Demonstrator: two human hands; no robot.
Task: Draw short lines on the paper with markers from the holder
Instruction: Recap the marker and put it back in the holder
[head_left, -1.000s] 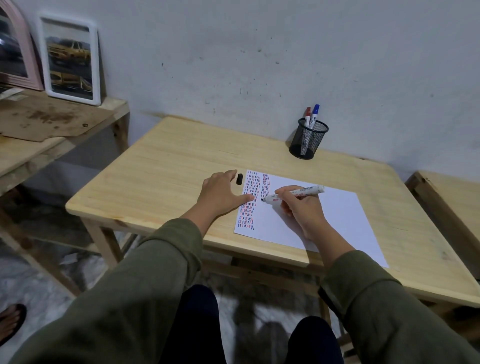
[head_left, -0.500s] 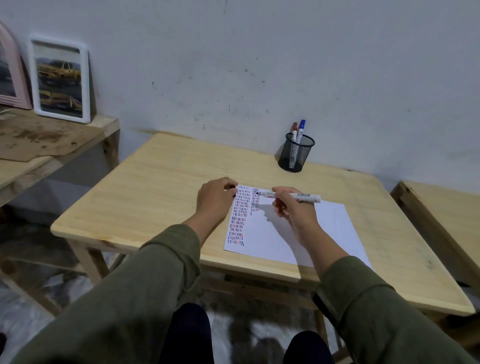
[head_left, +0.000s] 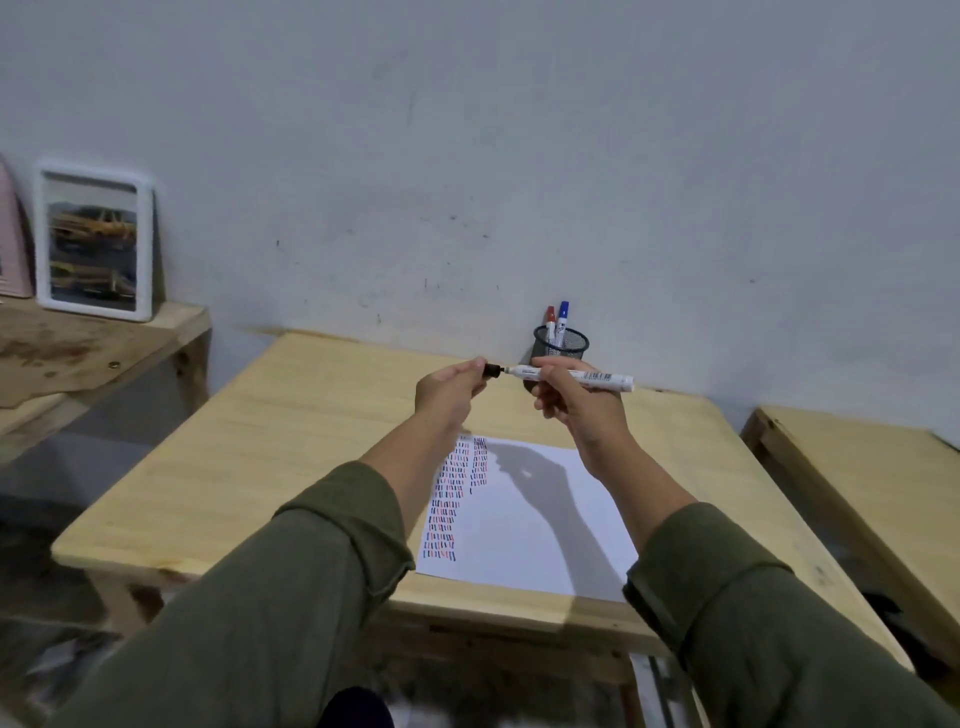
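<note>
Both hands are raised above the wooden table (head_left: 270, 447). My right hand (head_left: 576, 405) grips a white marker (head_left: 587, 375) held level, its tip pointing left. My left hand (head_left: 449, 392) pinches the black cap (head_left: 492, 370) just off that tip; whether cap and tip touch I cannot tell. Below lies the white paper (head_left: 535, 525), its left part filled with columns of short red, blue and black lines. The black mesh holder (head_left: 562, 344) stands at the table's back edge with a red marker (head_left: 550, 318) and a blue marker (head_left: 563, 314) upright in it.
A white picture frame (head_left: 93, 241) leans on the wall atop a lower wooden bench (head_left: 98, 348) at the left. Another wooden table (head_left: 872, 478) stands at the right. The grey wall rises right behind the holder.
My left hand picked the black cap up from the table. Both hands rose off the paper, and the cap now sits at the marker's tip. The camera tilted up.
</note>
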